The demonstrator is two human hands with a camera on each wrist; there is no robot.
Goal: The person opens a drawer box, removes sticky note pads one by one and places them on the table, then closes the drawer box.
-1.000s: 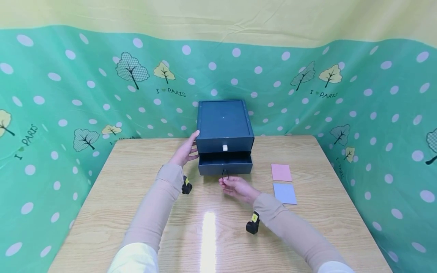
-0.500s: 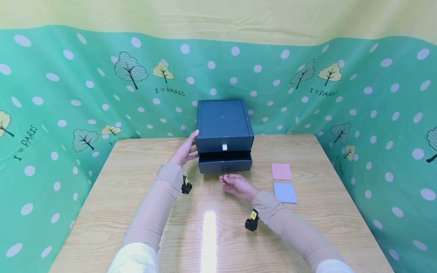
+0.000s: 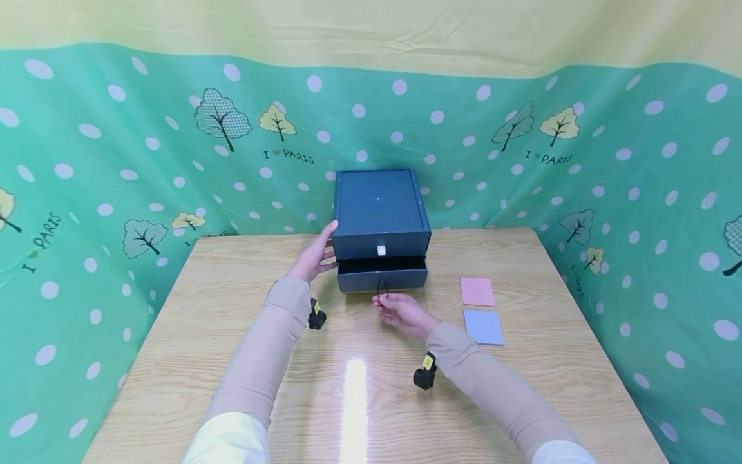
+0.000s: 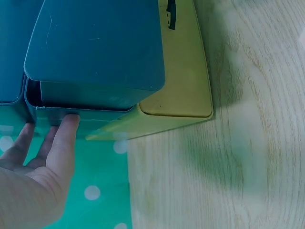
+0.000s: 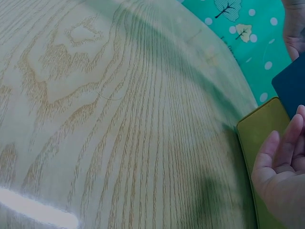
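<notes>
A dark blue drawer cabinet (image 3: 379,203) stands at the back of the table. Its upper drawer, with a white knob (image 3: 381,251), is closed, while the dark blue drawer (image 3: 356,281) below it juts partway out. Thumb and fingers of my right hand (image 3: 404,314) pinch the black loop pull (image 3: 383,287) on that lower front. My left hand (image 3: 313,259) rests on the cabinet's left side with fairly straight fingers. Underneath the pulled-out drawer, the left wrist view shows a yellow drawer (image 4: 183,81) with its own black pull (image 4: 171,14).
Right of the cabinet lie a pink square pad (image 3: 478,292) and a blue square pad (image 3: 484,327) on the wooden table (image 3: 243,374). A green dotted curtain (image 3: 174,135) hangs close behind the cabinet and along both sides.
The lower blue drawer has slid slightly inward, and my right hand has moved a little toward the cabinet with its loop pull. My left hand stays where it was.
</notes>
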